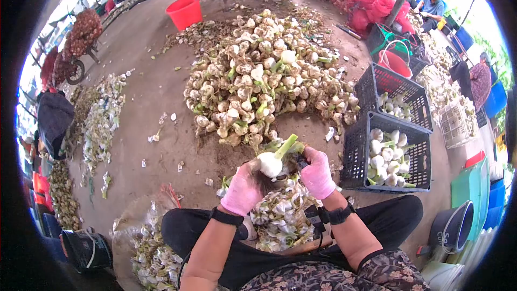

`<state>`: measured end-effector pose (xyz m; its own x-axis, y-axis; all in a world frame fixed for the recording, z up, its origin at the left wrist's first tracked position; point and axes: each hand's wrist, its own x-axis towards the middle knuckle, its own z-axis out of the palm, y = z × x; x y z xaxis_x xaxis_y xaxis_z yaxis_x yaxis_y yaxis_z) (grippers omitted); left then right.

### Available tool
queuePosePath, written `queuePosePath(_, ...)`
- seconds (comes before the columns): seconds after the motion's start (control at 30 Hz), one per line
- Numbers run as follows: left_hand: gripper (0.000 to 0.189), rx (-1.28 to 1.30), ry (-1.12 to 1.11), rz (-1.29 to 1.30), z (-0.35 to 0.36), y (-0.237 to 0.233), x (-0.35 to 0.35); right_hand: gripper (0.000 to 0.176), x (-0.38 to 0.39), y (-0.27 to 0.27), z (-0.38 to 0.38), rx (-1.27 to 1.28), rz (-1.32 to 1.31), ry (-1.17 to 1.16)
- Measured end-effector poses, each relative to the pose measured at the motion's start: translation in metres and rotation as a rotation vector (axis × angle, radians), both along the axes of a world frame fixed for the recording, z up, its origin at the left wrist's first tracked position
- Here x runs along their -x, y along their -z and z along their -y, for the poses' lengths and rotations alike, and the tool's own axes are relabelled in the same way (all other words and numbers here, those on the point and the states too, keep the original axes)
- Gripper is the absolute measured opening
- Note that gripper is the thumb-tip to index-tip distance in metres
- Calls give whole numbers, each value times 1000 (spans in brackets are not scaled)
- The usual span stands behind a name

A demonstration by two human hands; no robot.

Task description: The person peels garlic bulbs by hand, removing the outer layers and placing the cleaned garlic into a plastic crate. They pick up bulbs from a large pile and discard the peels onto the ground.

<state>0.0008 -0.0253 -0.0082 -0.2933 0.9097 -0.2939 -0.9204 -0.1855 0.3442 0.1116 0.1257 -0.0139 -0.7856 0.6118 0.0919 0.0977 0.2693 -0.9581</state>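
Observation:
In front of my lap, my left hand [242, 187], in a pink glove with dark, dirty fingers, is closed on a white garlic bulb [270, 165]. The bulb looks peeled and its green stem points up and to the right. My right hand [318, 173], gloved the same way, is closed around a small dark tool [302, 163] just right of the bulb; its exact kind is hard to make out. Beneath both hands, between my legs, lies a heap of garlic skins [285, 218]. A large pile of untrimmed garlic [264, 81] rises just ahead.
To the right stand a black crate [353, 170] of white bulbs and another crate [423, 97] behind it, with a red bucket [396, 63] beyond. A red tub [184, 12] is behind the pile. Skins [102, 124] lie at left. Other people [432, 8] sit far right.

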Motion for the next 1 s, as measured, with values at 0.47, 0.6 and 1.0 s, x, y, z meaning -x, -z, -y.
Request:
queuePosePath(0.47, 44, 188, 89, -526, 9, -6, -14, 42, 26, 17, -49, -196, 220, 213)
queuePosePath(0.6, 46, 195, 59, -534, 6, 4, -14, 44, 5, -1, -40, -399, 74, -4)
queuePosePath(1.0, 41, 318, -30, -837, 1, -8, -15, 34, -9, -52, -5, -360, 176, -257)
